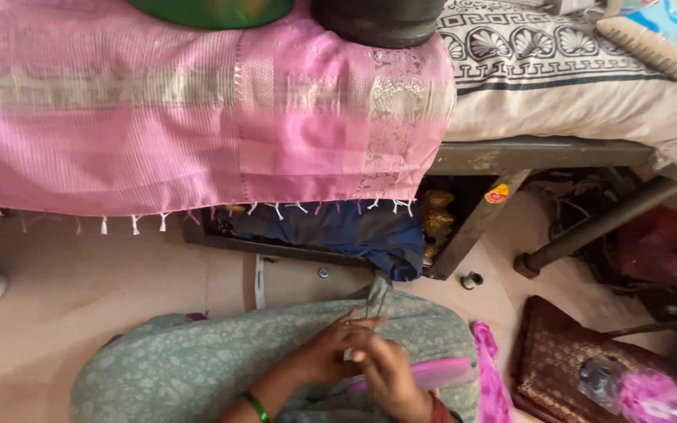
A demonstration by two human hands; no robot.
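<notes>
Right grip (389, 376) holds pink comb (432, 374); left hand (331, 348) touching.

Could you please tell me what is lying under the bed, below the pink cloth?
Under the metal bed frame, below the pink cloth, lies bundled dark blue fabric. The cloth's overhang hides whatever sits further back.

One head-worn view — steeply downward, close over lap, floor and bed edge (511, 153)
</notes>
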